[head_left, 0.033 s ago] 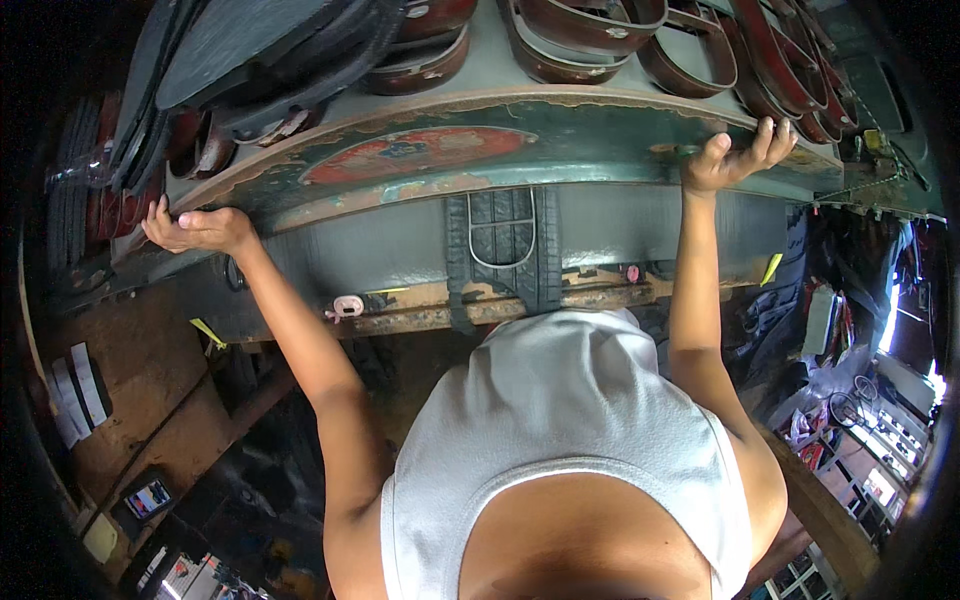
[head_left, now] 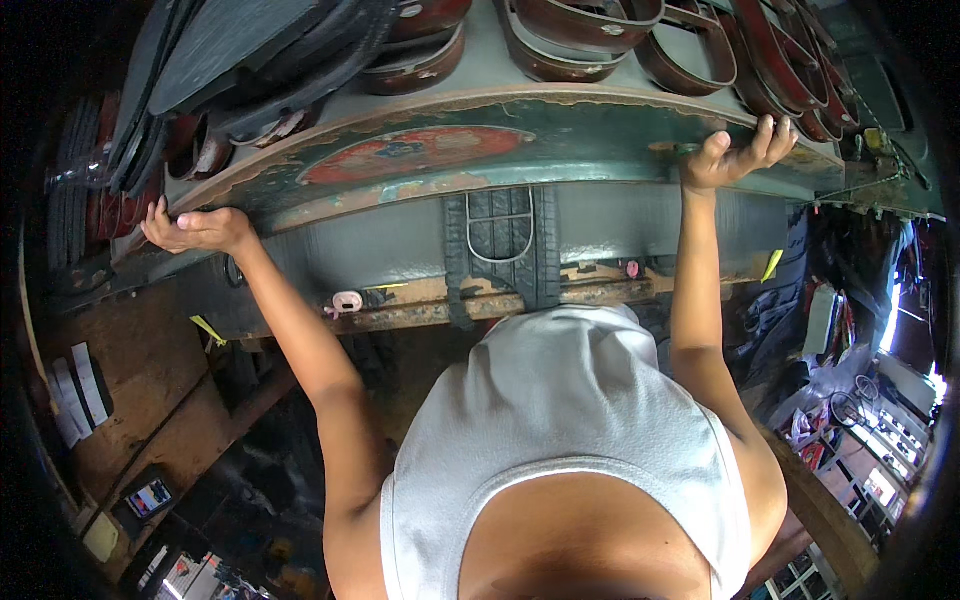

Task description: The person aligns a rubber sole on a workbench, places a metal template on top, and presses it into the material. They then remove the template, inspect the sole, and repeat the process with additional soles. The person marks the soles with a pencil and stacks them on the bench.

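A long dark green panel (head_left: 590, 140) with worn paint and a red oval patch stretches across in front of me. My left hand (head_left: 195, 228) is at its left end, with half-curled fingers against the edge. At the right end, my right hand (head_left: 735, 160) curls its fingers up at the panel's upper edge, thumb apart. Each hand appears to hold the panel; what lies behind the fingers is hidden. Beyond the edge are several reddish-brown looped bands (head_left: 690, 75) and a stack of dark sheets (head_left: 250, 50).
Below the panel is a grey surface with a black treaded strip (head_left: 540, 240) and a metal loop (head_left: 500, 258). A rusty ledge (head_left: 390, 318) runs close to my chest, with a small pink piece (head_left: 347, 302) by it. A phone (head_left: 149, 498) lies at lower left.
The view has shifted very slightly. Both hands stay at the panel's ends.
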{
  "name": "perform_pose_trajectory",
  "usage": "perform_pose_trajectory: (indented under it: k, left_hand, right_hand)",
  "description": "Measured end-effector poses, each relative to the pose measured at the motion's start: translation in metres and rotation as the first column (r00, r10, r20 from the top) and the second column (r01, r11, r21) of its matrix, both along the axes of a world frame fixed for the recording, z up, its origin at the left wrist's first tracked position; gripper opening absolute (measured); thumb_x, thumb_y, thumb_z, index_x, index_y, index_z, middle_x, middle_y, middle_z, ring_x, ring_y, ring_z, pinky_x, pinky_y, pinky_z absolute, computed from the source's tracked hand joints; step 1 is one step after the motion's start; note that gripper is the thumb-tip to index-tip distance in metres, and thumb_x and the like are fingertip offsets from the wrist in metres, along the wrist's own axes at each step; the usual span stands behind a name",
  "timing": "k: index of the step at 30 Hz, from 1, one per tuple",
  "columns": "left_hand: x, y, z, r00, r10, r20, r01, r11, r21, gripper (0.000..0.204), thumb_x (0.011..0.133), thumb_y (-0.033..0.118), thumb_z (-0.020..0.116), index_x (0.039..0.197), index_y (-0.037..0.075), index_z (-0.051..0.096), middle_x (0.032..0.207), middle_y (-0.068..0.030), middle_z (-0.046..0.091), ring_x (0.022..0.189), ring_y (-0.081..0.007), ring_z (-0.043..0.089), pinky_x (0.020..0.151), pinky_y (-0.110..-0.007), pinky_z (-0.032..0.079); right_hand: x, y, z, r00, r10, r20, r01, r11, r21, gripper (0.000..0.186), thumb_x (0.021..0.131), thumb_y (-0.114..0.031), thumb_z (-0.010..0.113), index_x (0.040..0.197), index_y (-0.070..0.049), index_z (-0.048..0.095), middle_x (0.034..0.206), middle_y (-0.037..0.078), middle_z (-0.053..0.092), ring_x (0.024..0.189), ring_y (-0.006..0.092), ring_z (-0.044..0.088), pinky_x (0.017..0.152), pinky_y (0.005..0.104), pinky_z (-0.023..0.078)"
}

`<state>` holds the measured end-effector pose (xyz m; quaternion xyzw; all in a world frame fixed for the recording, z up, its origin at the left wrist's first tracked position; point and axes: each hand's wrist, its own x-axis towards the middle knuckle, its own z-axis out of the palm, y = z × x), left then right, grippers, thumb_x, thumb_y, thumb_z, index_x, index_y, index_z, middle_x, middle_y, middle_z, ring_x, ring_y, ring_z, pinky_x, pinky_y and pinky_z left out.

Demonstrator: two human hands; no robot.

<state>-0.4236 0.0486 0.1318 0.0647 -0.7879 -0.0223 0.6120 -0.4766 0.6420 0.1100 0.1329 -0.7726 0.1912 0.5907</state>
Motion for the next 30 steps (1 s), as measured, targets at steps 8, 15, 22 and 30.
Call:
perform_pose_trajectory:
  k: [8,15,22,30]
  left_hand:
    - [0.014,0.008,0.011,0.999,-0.026,0.036,0.028,0.999,-0.033,0.049,0.108,0.031,0.024,0.116,-0.004,0.057,0.123,-0.0207,0.058,0.127,-0.0409,0.046,0.110,-0.060,0.032]
    - [0.024,0.020,0.018,0.995,0.015,0.098,-0.010,0.999,-0.052,0.047,0.107,0.031,0.023,0.118,-0.003,0.055,0.125,-0.0217,0.055,0.128,-0.0406,0.044,0.110,-0.060,0.030]
    - [0.024,0.021,0.017,0.996,0.022,0.087,-0.021,1.000,-0.022,0.046,0.107,0.030,0.023,0.117,-0.003,0.054,0.126,-0.0209,0.054,0.128,-0.0401,0.043,0.111,-0.060,0.029]
    - [0.026,0.017,0.013,0.997,0.022,0.070,-0.020,0.999,-0.028,0.045,0.107,0.027,0.024,0.119,-0.004,0.054,0.127,-0.0214,0.054,0.130,-0.0407,0.043,0.113,-0.060,0.028]
  right_hand:
    - [0.009,0.011,-0.005,0.998,-0.017,0.063,0.017,1.000,0.004,0.056,0.097,-0.039,0.045,0.143,-0.007,0.049,0.149,0.020,0.043,0.144,0.0381,0.032,0.121,0.0570,0.016]
    - [0.018,0.022,-0.011,0.992,-0.021,0.121,0.022,1.000,-0.014,0.057,0.097,-0.040,0.043,0.144,-0.008,0.048,0.151,0.020,0.040,0.145,0.0380,0.029,0.121,0.0581,0.015]
    - [0.016,0.020,-0.008,0.994,-0.006,0.106,0.008,1.000,-0.013,0.058,0.096,-0.040,0.044,0.144,-0.008,0.048,0.152,0.020,0.040,0.145,0.0384,0.029,0.121,0.0589,0.013]
    - [0.014,0.017,-0.006,0.997,-0.004,0.078,0.005,1.000,-0.017,0.058,0.095,-0.040,0.044,0.144,-0.008,0.049,0.150,0.019,0.042,0.144,0.0380,0.030,0.121,0.0585,0.015]
